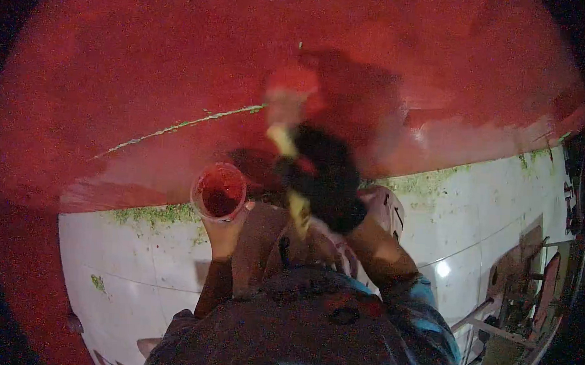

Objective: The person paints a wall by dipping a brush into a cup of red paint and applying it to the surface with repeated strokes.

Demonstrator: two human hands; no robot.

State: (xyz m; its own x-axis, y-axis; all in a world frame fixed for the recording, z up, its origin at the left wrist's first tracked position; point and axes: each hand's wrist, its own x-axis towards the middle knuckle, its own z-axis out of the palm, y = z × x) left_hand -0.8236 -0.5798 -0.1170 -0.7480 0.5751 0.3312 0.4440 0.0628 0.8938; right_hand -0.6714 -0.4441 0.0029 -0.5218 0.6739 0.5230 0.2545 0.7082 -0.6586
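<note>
My left hand [225,235] is closed around a clear plastic cup [196,211] that holds red paint [221,194]. In a black glove, my right hand [326,177] grips a paintbrush [283,138] by its pale yellowish handle, whose end sticks out below the glove. The brush is smeared by motion. Its bristle end, tinted red, overlaps the red surface [181,47] ahead of me. Starting right beside the brush, a thin whitish-green crack line [191,122] runs down to the left.
White tiled flooring [474,210] borders the red surface, with green flecks [154,214] along the edge. My bent knees lie below both hands. At the lower right stand dark pieces of furniture with a metal frame [495,329].
</note>
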